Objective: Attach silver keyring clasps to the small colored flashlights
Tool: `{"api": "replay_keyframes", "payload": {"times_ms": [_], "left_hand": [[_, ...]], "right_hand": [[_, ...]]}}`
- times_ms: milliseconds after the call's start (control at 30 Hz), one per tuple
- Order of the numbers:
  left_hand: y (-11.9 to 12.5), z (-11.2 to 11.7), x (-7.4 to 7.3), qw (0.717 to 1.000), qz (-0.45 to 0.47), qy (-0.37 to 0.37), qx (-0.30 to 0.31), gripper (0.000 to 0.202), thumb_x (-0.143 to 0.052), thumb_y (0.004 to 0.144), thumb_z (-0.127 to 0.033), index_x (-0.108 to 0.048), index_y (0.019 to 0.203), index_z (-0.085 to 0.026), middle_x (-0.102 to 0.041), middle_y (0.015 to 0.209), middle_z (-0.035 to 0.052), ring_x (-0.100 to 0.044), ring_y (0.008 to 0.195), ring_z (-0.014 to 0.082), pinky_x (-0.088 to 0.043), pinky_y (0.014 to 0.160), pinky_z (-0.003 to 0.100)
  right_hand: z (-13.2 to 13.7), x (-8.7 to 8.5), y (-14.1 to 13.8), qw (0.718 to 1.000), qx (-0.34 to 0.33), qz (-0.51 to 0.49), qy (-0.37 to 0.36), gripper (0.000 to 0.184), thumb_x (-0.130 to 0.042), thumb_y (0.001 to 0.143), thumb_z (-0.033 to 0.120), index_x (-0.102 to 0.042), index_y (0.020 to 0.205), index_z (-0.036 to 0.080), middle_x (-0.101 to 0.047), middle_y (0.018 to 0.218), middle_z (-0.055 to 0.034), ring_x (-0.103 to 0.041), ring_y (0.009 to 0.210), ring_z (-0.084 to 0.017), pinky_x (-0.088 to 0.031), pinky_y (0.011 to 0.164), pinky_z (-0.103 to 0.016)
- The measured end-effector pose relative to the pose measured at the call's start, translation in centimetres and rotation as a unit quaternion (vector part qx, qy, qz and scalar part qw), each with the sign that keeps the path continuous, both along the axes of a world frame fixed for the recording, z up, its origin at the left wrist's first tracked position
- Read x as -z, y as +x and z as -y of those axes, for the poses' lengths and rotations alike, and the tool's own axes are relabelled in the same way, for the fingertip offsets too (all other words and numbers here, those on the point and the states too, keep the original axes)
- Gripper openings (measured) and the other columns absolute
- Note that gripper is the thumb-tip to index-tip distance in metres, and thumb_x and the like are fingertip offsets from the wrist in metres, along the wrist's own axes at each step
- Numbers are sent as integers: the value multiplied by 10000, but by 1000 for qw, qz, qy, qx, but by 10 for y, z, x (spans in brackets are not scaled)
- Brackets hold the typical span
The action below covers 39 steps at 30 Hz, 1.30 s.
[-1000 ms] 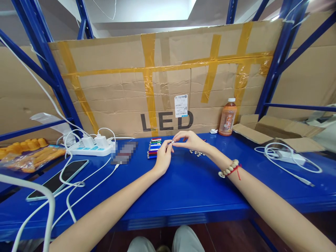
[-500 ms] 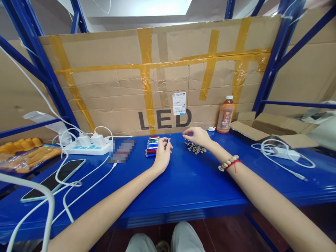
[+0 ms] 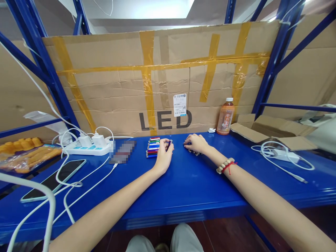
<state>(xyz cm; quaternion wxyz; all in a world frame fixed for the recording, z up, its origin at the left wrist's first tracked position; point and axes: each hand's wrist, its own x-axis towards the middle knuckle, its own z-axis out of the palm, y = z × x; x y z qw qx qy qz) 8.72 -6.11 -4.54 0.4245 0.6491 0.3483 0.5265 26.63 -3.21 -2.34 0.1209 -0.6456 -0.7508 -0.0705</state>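
My left hand [image 3: 163,156] rests on the blue metal shelf [image 3: 183,189] with its fingers curled round a small dark tube whose tip pokes out by the thumb. Just left of it lies a row of small coloured tubes [image 3: 152,147]. My right hand [image 3: 195,142] lies palm down on a pile of small silvery parts [image 3: 194,152], fingers bent and pinched together at the pile; what they hold is hidden. A bead bracelet with a red string circles my right wrist.
A white power strip [image 3: 86,148] with chargers and trailing white cables sits at the left, with a phone [image 3: 54,180] nearer me. An orange drink bottle [image 3: 225,117], an open cardboard box [image 3: 273,131] and a coiled white cable [image 3: 280,154] lie to the right. Taped cardboard marked LED closes the back.
My hands were together over the shelf, working one small piece. The right hand then went right to the pile of silvery parts and has lowered onto it; the left stayed put.
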Motion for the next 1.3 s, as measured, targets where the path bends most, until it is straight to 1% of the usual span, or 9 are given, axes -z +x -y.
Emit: {"api": "replay_keyframes", "payload": {"times_ms": [233,367,433,533,600,667,867,1167,1300], "left_hand": [[-1,-1,0,1000,0,11,-2,65,-400,796,-184,-387,859,-178,-474,739,-10,-438,607,73,-333,522,166],[-3,0,-2,1000,-16,23,10,71,-378,765,-162,-444,789,-169,-458,703,-7,-420,594,84,-320,518,177],[-3,0,-3,999,-27,40,12,77,-379,728,-135,-452,724,-160,-452,701,-2,-408,603,90,-313,533,184],[-3,-1,-4,997,-35,72,2,83,-380,683,-106,-442,647,-149,-459,707,7,-408,658,107,-312,590,197],[-3,-1,-3,996,-29,80,-5,86,-384,672,-98,-442,630,-147,-465,703,9,-413,686,116,-311,621,205],[-2,-2,-3,997,-20,78,-6,93,-390,684,-101,-448,628,-146,-467,695,8,-416,688,118,-315,639,211],[-1,-3,-1,998,-8,63,-14,91,-401,757,-159,-459,687,-150,-475,692,0,-405,653,107,-323,615,212],[-1,-3,1,997,-23,76,-20,104,-391,748,-116,-487,719,-146,-541,791,12,-468,761,116,-351,702,208],[-1,-5,3,999,-21,38,-24,108,-394,754,-115,-497,745,-147,-488,705,-6,-414,618,85,-323,571,186]], "right_hand": [[-6,4,2,999,-23,-17,24,95,-597,766,233,-688,774,206,-586,963,-21,-479,946,-181,-315,846,-303],[-3,-1,-4,993,-43,-83,78,143,-553,806,262,-680,848,211,-578,1002,-19,-495,954,-160,-356,834,-284],[0,-7,-10,969,-100,-189,120,149,-572,789,275,-681,850,192,-585,978,-26,-522,916,-136,-394,811,-248],[6,-17,-22,901,-225,-338,150,176,-627,729,312,-683,793,158,-594,923,-42,-553,858,-127,-434,797,-231],[13,-22,-30,868,-281,-383,143,208,-641,703,349,-683,769,157,-594,908,-47,-564,826,-129,-451,783,-239],[19,-25,-37,856,-309,-393,134,198,-656,683,348,-682,737,159,-594,887,-43,-566,802,-123,-456,779,-243],[28,-25,-45,855,-355,-361,112,156,-668,680,301,-676,713,149,-587,877,-44,-554,804,-112,-449,776,-241],[27,-25,-42,866,-388,-295,111,147,-641,718,287,-682,758,152,-577,889,-49,-544,830,-111,-432,790,-235],[25,-27,-39,883,-346,-301,103,201,-602,756,306,-670,862,148,-595,896,-41,-552,813,-109,-429,727,-214]]}}
